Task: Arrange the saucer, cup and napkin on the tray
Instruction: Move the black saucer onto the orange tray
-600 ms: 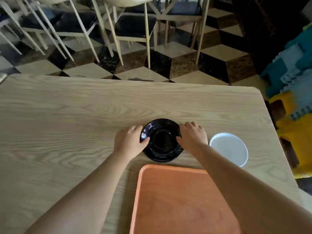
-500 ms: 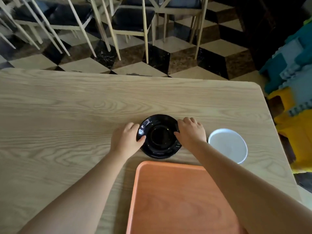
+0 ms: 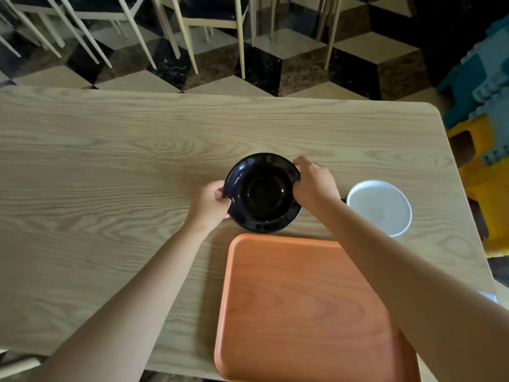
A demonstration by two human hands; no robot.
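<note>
A glossy black saucer (image 3: pixel 263 193) is tilted up just beyond the far edge of the orange tray (image 3: pixel 297 307). My left hand (image 3: pixel 208 206) grips its left rim and my right hand (image 3: pixel 314 181) grips its right rim. A white round saucer (image 3: pixel 378 206) lies flat on the wooden table (image 3: pixel 110 188) to the right of my right hand. The tray has nothing on it. No cup or napkin is clearly visible; a small pale corner (image 3: pixel 489 296) shows behind my right forearm.
The table's far edge and right rounded corner are in view, with chair legs (image 3: pixel 190 37) on a checkered floor beyond. Blue and yellow foam blocks (image 3: pixel 484 111) stand off the table's right side.
Both hands have closed on the black saucer's rim and its far side has lifted off the table. The camera has tipped downward, so more of the tray shows.
</note>
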